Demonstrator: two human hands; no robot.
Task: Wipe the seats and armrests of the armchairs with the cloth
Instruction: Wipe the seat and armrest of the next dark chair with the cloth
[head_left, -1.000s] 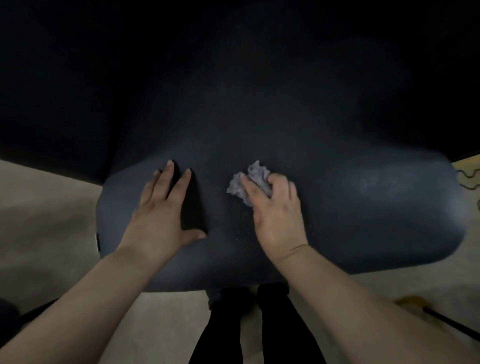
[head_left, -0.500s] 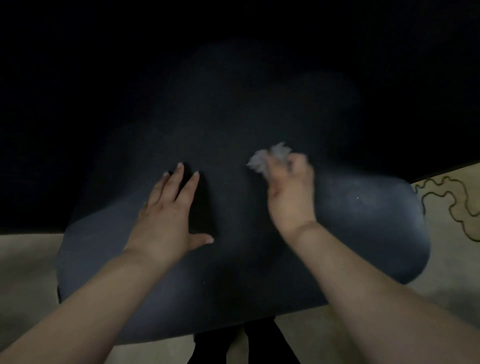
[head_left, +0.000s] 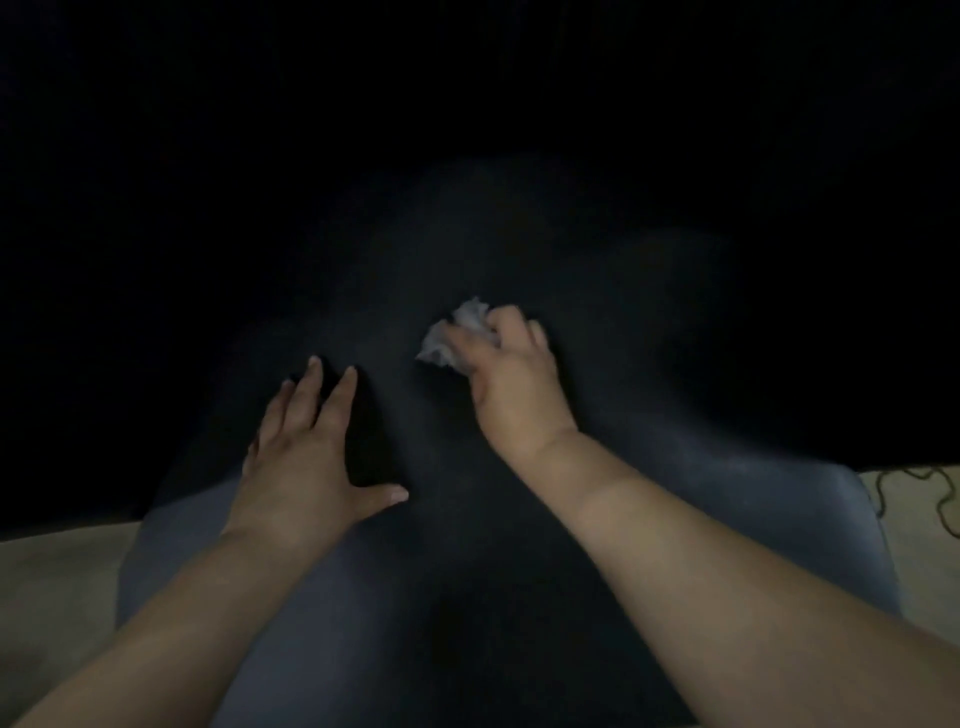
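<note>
The cloth (head_left: 460, 332) is a small, pale grey, crumpled wad, bunched so tightly that only a ragged edge sticks out at ten o'clock from the fingers around it. No label or writing can be made out on it. It sits pressed against the middle of the seat (head_left: 701, 493), which is a dark blue-grey padded surface that fades into near black toward twelve o'clock. The right hand (head_left: 514, 384) grips the cloth with curled fingers and holds it down on the seat. At eight o'clock from the cloth, well apart from it, the left hand (head_left: 306, 462) lies flat on the seat, fingers straight and spread, thumb pointing toward three o'clock. Beige floor (head_left: 57, 582) shows beside the seat at eight and four o'clock.
</note>
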